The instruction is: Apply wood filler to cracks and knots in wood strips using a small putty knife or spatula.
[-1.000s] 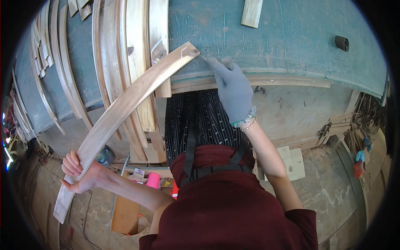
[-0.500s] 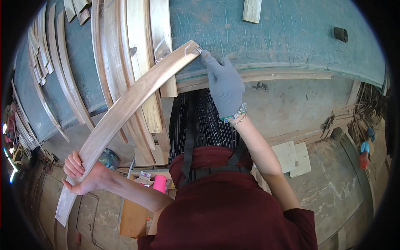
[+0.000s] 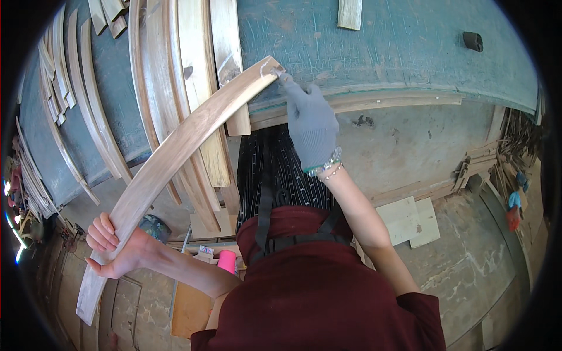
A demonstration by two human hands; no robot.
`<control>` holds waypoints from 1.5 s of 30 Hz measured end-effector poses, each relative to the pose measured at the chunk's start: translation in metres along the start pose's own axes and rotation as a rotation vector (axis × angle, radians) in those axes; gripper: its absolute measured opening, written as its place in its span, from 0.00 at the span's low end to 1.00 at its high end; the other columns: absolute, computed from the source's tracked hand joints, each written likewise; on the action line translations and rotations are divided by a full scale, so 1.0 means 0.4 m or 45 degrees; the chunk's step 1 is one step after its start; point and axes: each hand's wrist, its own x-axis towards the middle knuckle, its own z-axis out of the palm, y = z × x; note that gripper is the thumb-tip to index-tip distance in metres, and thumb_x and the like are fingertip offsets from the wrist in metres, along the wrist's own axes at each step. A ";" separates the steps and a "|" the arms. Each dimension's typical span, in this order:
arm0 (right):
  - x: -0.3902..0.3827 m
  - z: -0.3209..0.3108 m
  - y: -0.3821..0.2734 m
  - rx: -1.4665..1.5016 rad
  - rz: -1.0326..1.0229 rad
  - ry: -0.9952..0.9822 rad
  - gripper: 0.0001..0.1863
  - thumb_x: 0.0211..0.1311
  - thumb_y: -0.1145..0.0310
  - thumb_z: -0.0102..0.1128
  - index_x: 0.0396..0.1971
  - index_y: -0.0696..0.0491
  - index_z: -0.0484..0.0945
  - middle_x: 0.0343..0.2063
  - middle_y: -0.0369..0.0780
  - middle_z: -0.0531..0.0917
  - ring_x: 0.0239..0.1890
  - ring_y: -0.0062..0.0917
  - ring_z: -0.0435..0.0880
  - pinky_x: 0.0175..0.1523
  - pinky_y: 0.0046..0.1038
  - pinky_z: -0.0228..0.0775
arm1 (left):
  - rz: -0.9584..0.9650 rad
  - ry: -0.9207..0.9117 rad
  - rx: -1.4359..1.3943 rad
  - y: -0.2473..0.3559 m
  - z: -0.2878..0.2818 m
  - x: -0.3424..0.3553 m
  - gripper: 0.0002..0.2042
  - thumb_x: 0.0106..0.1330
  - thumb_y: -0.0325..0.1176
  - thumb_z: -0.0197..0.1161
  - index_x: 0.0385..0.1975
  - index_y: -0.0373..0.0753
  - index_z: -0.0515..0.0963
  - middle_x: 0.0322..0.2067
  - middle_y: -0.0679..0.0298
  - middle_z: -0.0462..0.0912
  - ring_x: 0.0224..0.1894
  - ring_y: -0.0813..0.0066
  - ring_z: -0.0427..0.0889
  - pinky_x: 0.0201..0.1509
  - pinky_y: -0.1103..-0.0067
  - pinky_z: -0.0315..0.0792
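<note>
A long, curved wooden slat (image 3: 170, 155) slants from the lower left up to the table's near edge. My bare left hand (image 3: 117, 245) is wrapped round its lower part, with the end sticking out below. At the upper end, which bears a pale curved mark, is my right hand (image 3: 311, 120) in a grey knitted glove. Its fingers are drawn together and the tips touch the slat's corner. Whatever they pinch, if anything, is too small to make out.
Several wooden slats (image 3: 196, 64) lie side by side on the blue-green table (image 3: 374, 64), overhanging its near edge. A short wood piece (image 3: 349, 14) and a dark cylinder (image 3: 473, 41) lie further right. Below are a pink cylinder (image 3: 227, 261) and pale boards (image 3: 404, 219).
My right hand has shifted slightly left and its fingertips have moved a little on the slat's end. My left hand keeps its grip; the slat's lower end dips slightly.
</note>
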 end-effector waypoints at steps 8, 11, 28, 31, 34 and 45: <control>0.116 -0.245 0.110 0.647 0.251 -0.080 0.13 0.55 0.72 0.49 0.40 0.55 0.76 0.15 0.34 0.72 0.17 0.18 0.70 0.23 0.21 0.63 | -0.014 0.032 -0.157 -0.005 0.007 -0.013 0.17 0.49 0.42 0.53 0.10 0.47 0.51 0.09 0.71 0.50 0.12 0.81 0.50 0.21 0.84 0.48; 0.174 -0.440 0.183 0.671 0.598 -0.062 0.13 0.56 0.71 0.49 0.41 0.59 0.74 0.16 0.32 0.73 0.17 0.13 0.68 0.24 0.19 0.63 | 0.023 0.014 -0.221 -0.004 -0.020 -0.012 0.17 0.48 0.40 0.53 0.09 0.47 0.52 0.09 0.71 0.50 0.13 0.81 0.49 0.20 0.83 0.46; 0.702 -0.631 0.994 1.148 0.520 0.209 0.17 0.61 0.61 0.46 0.44 0.56 0.73 0.33 0.33 0.78 0.21 0.13 0.68 0.21 0.15 0.58 | 0.243 0.240 -0.053 -0.012 0.067 -0.163 0.15 0.46 0.40 0.51 0.08 0.46 0.51 0.09 0.69 0.48 0.14 0.79 0.50 0.24 0.81 0.50; 0.680 -0.539 0.922 1.461 0.539 0.142 0.13 0.60 0.63 0.47 0.37 0.54 0.76 0.23 0.33 0.73 0.19 0.13 0.68 0.21 0.14 0.60 | 0.344 0.322 0.054 -0.018 0.096 -0.179 0.16 0.46 0.40 0.51 0.09 0.47 0.51 0.09 0.71 0.49 0.13 0.80 0.50 0.23 0.82 0.50; 0.619 -0.438 0.733 1.412 0.540 0.059 0.12 0.58 0.65 0.51 0.36 0.57 0.75 0.23 0.34 0.74 0.20 0.14 0.71 0.23 0.14 0.64 | 0.339 0.330 0.045 -0.011 0.103 -0.178 0.16 0.46 0.40 0.52 0.09 0.47 0.51 0.09 0.70 0.49 0.13 0.80 0.50 0.23 0.82 0.50; 0.515 -0.476 0.400 -0.150 -0.216 -0.259 0.08 0.57 0.65 0.52 0.34 0.50 0.76 0.28 0.39 0.81 0.24 0.28 0.79 0.26 0.25 0.66 | 0.289 0.301 0.018 -0.023 0.128 -0.194 0.15 0.49 0.39 0.50 0.09 0.47 0.51 0.09 0.70 0.50 0.13 0.80 0.50 0.23 0.82 0.49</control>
